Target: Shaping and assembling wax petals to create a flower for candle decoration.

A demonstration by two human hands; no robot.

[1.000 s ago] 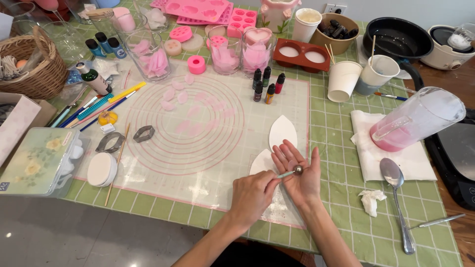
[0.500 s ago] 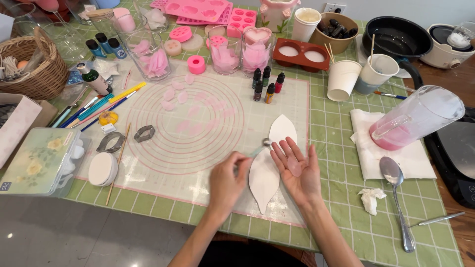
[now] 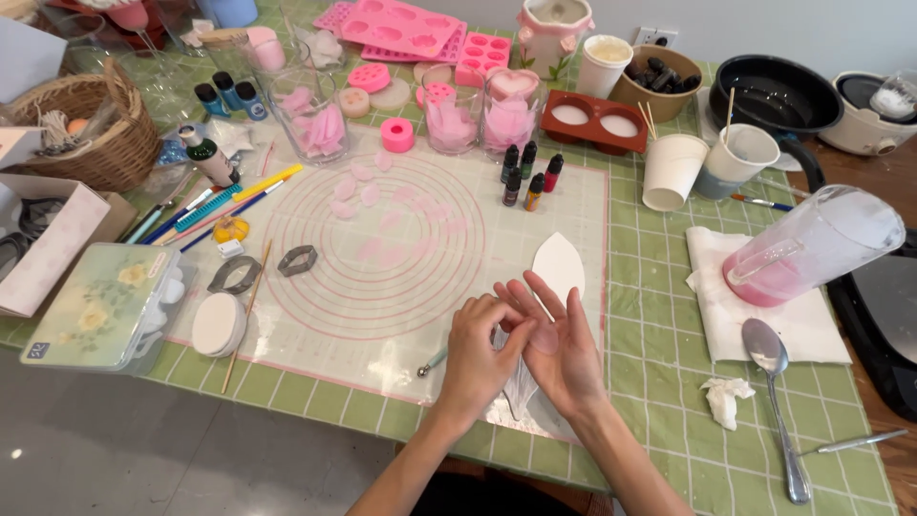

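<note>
My right hand lies palm up with fingers spread at the near edge of the pink-ringed silicone mat. My left hand curls in from the left, its fingertips pinching a thin white petal against the right palm. The petal's lower part shows between my wrists. A second white leaf-shaped piece lies flat on the mat just beyond my right fingers. A small metal ball tool rests on the mat to the left of my left hand.
Two metal cutters and a white disc lie at the mat's left. Small dye bottles stand beyond. On the right are paper cups, a jug of pink liquid, a spoon and a crumpled tissue.
The ball tool has left my hands and now lies on the mat. My hands went flat beside the white petal, then closed together over it.
</note>
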